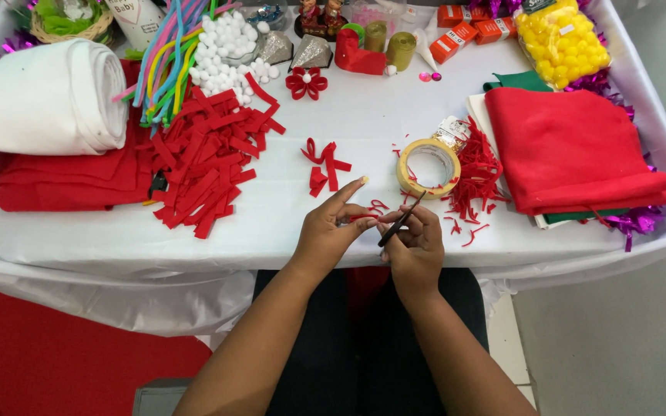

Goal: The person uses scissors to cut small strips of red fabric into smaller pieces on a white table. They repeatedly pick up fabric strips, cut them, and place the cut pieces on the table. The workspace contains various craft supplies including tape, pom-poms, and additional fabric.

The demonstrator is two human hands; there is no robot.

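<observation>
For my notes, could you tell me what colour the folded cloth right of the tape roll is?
Red folded cloth, clearest in the head view.

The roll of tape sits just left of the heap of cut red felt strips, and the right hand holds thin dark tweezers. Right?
Not quite: in the head view the roll of tape lies well right of the heap of cut red felt strips. The right hand does hold thin dark tweezers.

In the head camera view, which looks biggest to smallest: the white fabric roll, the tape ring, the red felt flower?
1. White fabric roll
2. Tape ring
3. Red felt flower, though it lies farther from the camera.
</observation>
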